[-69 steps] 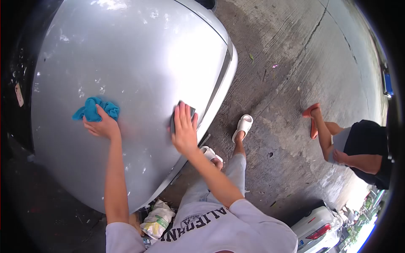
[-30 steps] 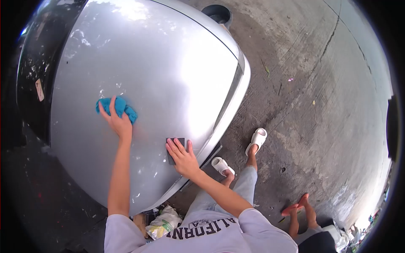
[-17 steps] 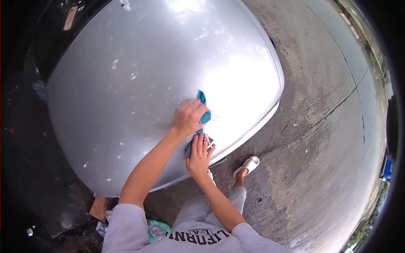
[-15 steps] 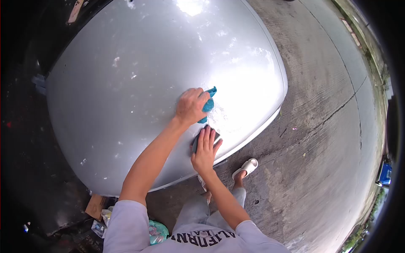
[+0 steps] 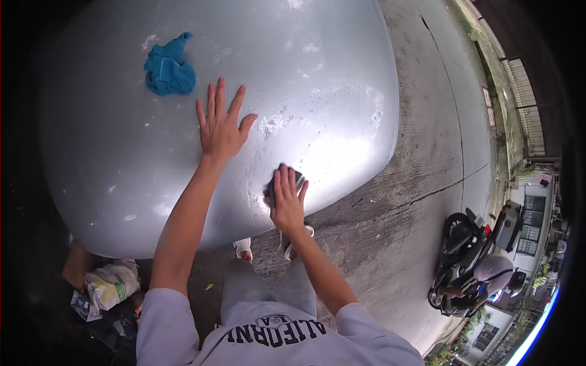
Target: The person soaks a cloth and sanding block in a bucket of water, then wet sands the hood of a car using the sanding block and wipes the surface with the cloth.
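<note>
A silver-grey car panel (image 5: 122, 152), curved and glossy, fills the upper left, with water drops and white marks on it. My left hand (image 5: 221, 133) lies on it with the fingers spread, holding nothing. A crumpled blue cloth (image 5: 169, 72) rests just beyond those fingertips, apart from them. Near the panel's front edge my right hand (image 5: 287, 198) presses a dark sanding block (image 5: 295, 177) against the surface. The palm and fingers cover most of the block.
Cracked concrete ground (image 5: 390, 244) runs along the right. A person on a motorbike (image 5: 470, 268) is at the far right. A plastic bag (image 5: 113, 283) and a cardboard box (image 5: 76, 266) sit by the panel's lower left. My feet stand below its edge.
My left hand has let go of the blue cloth, which now lies farther left on the panel, and its fingers have spread. My right hand stays on the block. The motorbike has come into view.
</note>
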`<action>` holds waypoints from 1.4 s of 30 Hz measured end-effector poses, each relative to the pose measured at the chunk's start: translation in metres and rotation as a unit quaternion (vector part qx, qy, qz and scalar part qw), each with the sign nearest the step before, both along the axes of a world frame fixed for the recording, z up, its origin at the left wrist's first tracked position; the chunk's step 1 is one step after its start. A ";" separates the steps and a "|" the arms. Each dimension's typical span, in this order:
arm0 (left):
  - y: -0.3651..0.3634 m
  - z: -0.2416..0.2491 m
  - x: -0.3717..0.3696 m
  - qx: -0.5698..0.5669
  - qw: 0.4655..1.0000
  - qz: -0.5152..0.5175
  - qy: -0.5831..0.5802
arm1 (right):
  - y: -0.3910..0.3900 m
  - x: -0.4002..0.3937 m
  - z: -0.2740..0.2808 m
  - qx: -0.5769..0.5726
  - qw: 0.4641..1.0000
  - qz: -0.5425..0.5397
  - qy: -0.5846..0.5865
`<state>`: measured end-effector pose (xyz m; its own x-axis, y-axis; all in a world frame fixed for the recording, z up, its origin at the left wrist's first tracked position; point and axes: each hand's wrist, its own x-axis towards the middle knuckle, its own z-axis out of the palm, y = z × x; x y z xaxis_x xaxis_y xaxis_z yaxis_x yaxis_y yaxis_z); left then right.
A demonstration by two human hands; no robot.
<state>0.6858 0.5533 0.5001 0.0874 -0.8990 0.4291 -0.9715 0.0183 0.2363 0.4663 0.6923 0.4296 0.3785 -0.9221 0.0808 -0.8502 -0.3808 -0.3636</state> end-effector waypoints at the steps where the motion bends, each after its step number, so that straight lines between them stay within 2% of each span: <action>1: 0.002 0.000 -0.004 0.011 1.000 0.008 0.005 | -0.054 -0.011 0.020 -0.032 0.999 -0.034 0.016; 3: 0.006 0.011 -0.004 0.002 1.000 0.011 0.012 | -0.187 -0.026 0.056 -0.091 0.993 -0.072 0.005; 4: 0.005 0.010 -0.002 0.011 1.000 0.024 0.015 | -0.255 -0.029 0.074 -0.084 0.994 -0.071 -0.001; 6: 0.004 0.005 -0.003 -0.028 0.999 0.011 0.015 | -0.334 -0.028 0.104 -0.069 0.995 -0.071 0.002; 8: 0.005 0.002 0.000 -0.020 0.999 0.027 0.010 | -0.306 -0.023 0.083 -0.136 0.989 -0.055 -0.004; 9: 0.003 0.006 -0.005 -0.024 0.999 0.032 0.011 | -0.255 -0.025 0.069 -0.150 0.988 -0.040 0.004; 10: 0.001 0.008 -0.008 -0.030 0.999 0.036 0.018 | -0.186 -0.029 0.052 -0.120 0.992 -0.019 -0.022; 12: 0.001 0.007 -0.007 -0.019 0.999 0.046 0.008 | -0.041 -0.051 -0.003 -0.024 0.999 -0.026 0.007; 13: 0.001 0.007 -0.008 -0.024 0.998 0.050 0.002 | 0.011 -0.064 -0.024 0.002 1.000 -0.005 0.015; 14: -0.001 0.008 -0.005 -0.025 0.998 0.061 0.001 | 0.026 -0.078 -0.038 0.018 0.999 0.013 0.038; 16: 0.003 0.007 -0.008 -0.036 0.998 0.056 -0.004 | -0.025 -0.087 -0.014 -0.016 0.993 0.071 0.094; 17: 0.000 0.009 -0.007 -0.035 0.997 0.068 -0.002 | -0.077 -0.080 0.014 -0.035 0.996 0.077 0.035; 20: 0.001 0.004 -0.005 -0.039 0.997 0.065 -0.012 | -0.264 -0.041 0.084 -0.138 0.986 0.089 0.026; 22: -0.001 0.000 -0.005 -0.071 0.996 0.058 -0.021 | -0.329 -0.012 0.110 -0.130 0.988 0.081 -0.012; 24: 0.004 -0.002 -0.005 -0.068 0.996 0.062 -0.022 | -0.291 -0.007 0.089 -0.161 0.984 0.060 -0.044; 25: 0.002 0.001 -0.003 -0.073 0.995 0.060 -0.023 | -0.240 -0.018 0.077 -0.153 0.985 0.069 -0.042; 28: 0.002 0.001 -0.004 -0.078 0.995 0.059 -0.031 | -0.058 -0.079 -0.004 -0.050 0.994 0.099 0.023; 29: 0.003 -0.002 -0.008 -0.080 0.994 0.060 -0.031 | -0.020 -0.096 -0.018 0.002 0.994 0.110 0.012; 30: 0.000 -0.001 -0.007 -0.082 0.994 0.069 -0.033 | -0.019 -0.106 -0.017 0.007 0.991 0.133 0.025; 32: 0.000 0.002 -0.003 -0.074 0.994 0.079 -0.033 | -0.077 -0.102 0.003 -0.042 0.981 0.186 0.038; 36: 0.001 -0.002 -0.005 -0.072 0.994 0.080 -0.034 | -0.295 -0.023 0.088 -0.192 0.966 0.170 -0.010; 38: 0.002 -0.002 0.003 -0.077 0.993 0.079 -0.035 | -0.347 -0.002 0.096 -0.216 0.962 0.165 -0.005; 40: 0.001 0.000 -0.001 -0.079 0.994 0.073 -0.022 | -0.304 -0.004 0.081 -0.205 0.970 0.124 -0.046; 42: 0.000 -0.001 -0.002 -0.089 0.993 0.076 -0.032 | -0.200 -0.039 0.062 -0.132 0.983 0.127 -0.018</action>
